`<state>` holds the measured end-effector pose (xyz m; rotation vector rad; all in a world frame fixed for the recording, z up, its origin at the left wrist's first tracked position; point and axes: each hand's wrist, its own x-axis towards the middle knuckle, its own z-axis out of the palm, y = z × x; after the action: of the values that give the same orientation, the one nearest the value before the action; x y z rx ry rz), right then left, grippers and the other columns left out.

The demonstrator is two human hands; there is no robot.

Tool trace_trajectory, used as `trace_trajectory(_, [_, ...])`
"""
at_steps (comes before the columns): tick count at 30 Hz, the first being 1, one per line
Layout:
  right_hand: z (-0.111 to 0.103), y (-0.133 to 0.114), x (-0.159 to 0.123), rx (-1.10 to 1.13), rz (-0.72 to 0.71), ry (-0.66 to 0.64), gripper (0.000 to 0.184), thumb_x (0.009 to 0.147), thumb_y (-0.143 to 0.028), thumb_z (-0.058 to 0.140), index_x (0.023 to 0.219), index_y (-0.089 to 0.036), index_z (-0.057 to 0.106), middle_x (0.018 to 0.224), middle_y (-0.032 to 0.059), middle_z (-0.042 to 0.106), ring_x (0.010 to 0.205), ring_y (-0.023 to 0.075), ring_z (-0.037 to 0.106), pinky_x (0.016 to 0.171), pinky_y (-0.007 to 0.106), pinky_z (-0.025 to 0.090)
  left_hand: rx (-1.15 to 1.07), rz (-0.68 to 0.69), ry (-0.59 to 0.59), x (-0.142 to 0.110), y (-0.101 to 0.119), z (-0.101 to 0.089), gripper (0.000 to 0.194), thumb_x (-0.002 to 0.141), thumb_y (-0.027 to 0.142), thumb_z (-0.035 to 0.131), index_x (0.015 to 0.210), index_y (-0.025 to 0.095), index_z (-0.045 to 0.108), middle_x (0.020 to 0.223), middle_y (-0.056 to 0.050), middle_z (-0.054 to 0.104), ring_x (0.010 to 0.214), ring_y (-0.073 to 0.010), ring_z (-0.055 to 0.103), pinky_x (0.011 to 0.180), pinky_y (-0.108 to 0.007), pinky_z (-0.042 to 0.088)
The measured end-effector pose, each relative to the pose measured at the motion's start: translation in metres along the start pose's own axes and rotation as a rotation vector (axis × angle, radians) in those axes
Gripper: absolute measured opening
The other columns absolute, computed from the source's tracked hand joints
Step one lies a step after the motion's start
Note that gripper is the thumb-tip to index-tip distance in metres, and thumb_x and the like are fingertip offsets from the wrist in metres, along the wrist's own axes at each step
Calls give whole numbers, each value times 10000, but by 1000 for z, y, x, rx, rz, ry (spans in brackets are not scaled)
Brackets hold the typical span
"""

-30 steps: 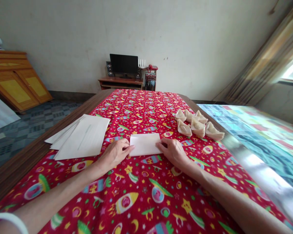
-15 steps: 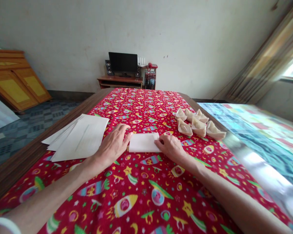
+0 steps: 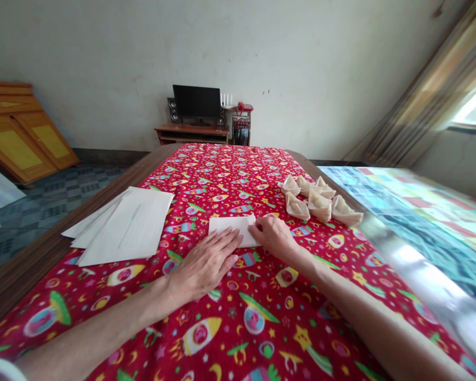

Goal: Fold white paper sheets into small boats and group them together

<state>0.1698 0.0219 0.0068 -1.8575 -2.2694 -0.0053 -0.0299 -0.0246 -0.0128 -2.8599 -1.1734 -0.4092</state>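
A small folded sheet of white paper [image 3: 230, 223] lies on the red patterned cloth [image 3: 238, 323] in front of me. Flat across its lower left part rests my left hand [image 3: 206, 260], fingers stretched out. My right hand [image 3: 275, 235] is closed at the paper's right end, its thumb and fingertips gripping the edge. To the left is a fanned stack of white paper sheets [image 3: 133, 225]. Beyond my right hand stand several folded paper boats [image 3: 320, 205], grouped near the table's right side.
A brown wooden table edge [image 3: 35, 275] shows along the left. On the right is a bed [image 3: 400, 222] with a coloured cover. At the far wall a monitor [image 3: 197, 102] stands on a small desk [image 3: 190, 128]. A wooden cabinet [image 3: 27, 127] is at the far left.
My left hand has moved from beside the paper's left end onto its lower left part and now lies flat. My right hand keeps its hold on the right end.
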Motion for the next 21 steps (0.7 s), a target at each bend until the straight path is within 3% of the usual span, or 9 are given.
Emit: trace_trajectory(21, [3,-1,1,-26,6,-10,316,889,-355,436,823,-176,689,807,93,689,751,185,622,612,244,363,22,50,24,-2,1,2,415,963,274,327,1371,242,394,1435,-64,406,1338,-220,342,1091,-424,309])
